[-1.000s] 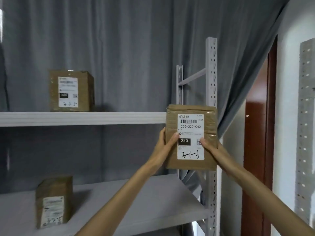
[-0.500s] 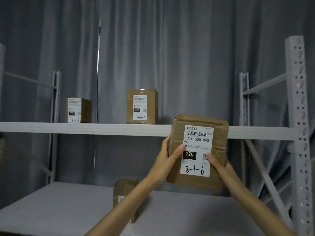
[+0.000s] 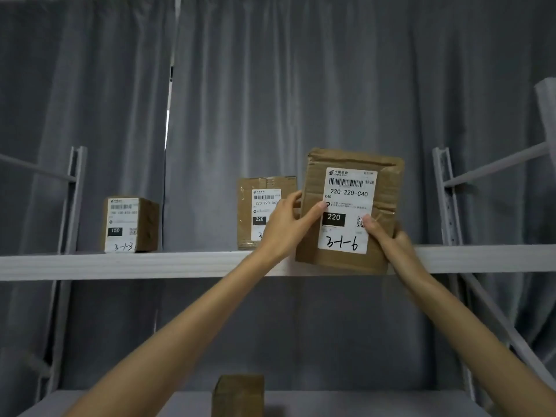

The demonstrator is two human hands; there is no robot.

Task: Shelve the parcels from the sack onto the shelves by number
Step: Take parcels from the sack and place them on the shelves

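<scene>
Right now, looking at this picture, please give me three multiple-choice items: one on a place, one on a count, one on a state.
1. Where is the box marked 3-1-3?
A. on the upper shelf, at the left
B. in the hands
C. on the floor

2. How many boxes stand on the upper shelf, unheld?
A. one
B. two
C. four

3. How is the box marked 3-1-6 held?
A. by both hands
B. by one hand
C. by none

Key: 1 A, the box marked 3-1-3 stands on the upper shelf. 2 B, it and the middle box. 3 A, the left hand and right hand grip the box marked 3-1-6.
</scene>
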